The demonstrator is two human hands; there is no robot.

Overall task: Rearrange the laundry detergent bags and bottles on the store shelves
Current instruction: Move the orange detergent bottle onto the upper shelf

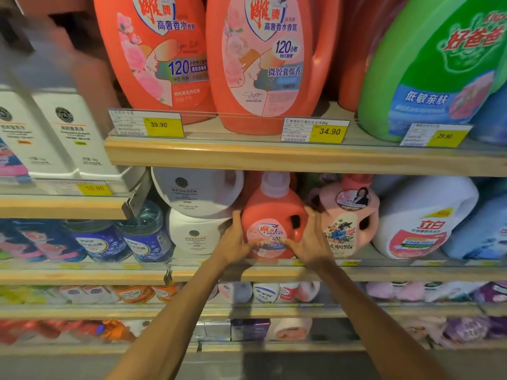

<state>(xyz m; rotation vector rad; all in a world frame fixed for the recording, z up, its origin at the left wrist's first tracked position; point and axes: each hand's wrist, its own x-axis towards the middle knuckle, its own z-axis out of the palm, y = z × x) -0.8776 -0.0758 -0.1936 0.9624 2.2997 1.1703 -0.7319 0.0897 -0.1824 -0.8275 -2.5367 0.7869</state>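
two hands clasp one small coral-red detergent bottle (274, 218) on the second wooden shelf (274, 272) from the top. it stands upright, long axis vertical, its pale cap up and its pink label facing the camera, with the handle opening on its right side. the left hand (236, 242) presses the bottle's left flank, fingers spread and curled around it, thumb across the lower label. the right hand (307, 242) holds the right flank the same way, fingers wrapped past the handle, thumb on the label. the bottle's base is hidden behind the hands, so i cannot tell whether it rests on the board.

just beside it on the right stands a pale pink bottle (348, 215) with a floral label, then a white bottle (422, 215) leaning left. on the left, two white jugs (194, 193) sit stacked, with blue jars (145, 237) farther left. on the shelf above stand two large coral-red bottles (260, 58) and a green bottle (433, 64), with yellow price tags (329, 131) along the edge.
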